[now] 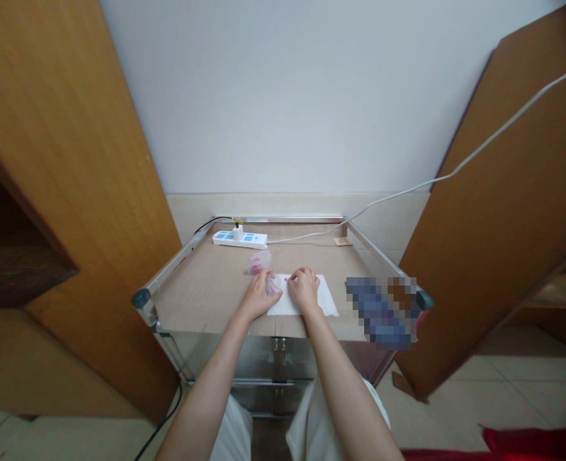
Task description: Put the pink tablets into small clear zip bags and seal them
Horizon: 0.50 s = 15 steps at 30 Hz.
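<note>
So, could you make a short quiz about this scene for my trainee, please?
1. True or false: the white power strip is nearer the wall than the white paper sheet.
2. What lies just beyond the left hand? A) a clear plastic bag with pink contents B) a mug C) scissors
3. What is plugged into the strip?

Key: 1 true; 2 A; 3 a white plug.

No words or numbers can be read: the blue panels on the white power strip, the tan tag on the counter and the pink-tinted plastic bag stay too small or blurred.
</note>
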### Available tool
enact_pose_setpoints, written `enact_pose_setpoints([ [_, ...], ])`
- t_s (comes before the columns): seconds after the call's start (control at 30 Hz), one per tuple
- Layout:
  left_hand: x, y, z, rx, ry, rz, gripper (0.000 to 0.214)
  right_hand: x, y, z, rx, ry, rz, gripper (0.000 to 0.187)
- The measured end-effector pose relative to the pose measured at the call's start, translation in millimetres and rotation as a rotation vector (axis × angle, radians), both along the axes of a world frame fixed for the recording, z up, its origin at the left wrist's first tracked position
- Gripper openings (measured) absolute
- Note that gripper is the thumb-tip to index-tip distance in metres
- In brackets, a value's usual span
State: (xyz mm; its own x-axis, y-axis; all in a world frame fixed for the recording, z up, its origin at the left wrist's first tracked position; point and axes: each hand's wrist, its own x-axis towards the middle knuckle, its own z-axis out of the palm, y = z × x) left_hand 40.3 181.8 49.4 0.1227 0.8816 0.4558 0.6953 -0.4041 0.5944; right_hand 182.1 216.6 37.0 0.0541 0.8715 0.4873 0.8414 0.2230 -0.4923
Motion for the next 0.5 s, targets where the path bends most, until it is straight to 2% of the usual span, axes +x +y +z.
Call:
enact_pose_setpoints([
  [0.13,1,0,0.0,-0.017,-0.008,0.010,0.043,1,-3,8.8,0.058,0.179,0.046,0.011],
  [0.27,0,1,-2.5,0.000,-0.022,0.005,0.044,-4,-8,18.1,0.151,0.368,0.175,0.012],
  [0.37,0,2,-4.4,0.020,-0.033,-0.008,0.045,-10,-13,18.9,0.174,0.425,0.254,0.011],
  [0.5,-1,3,-5.2,0.027,-0.025,-0.011,0.047,-17,-13,14.5,0.112,0.420,0.354,0.015],
])
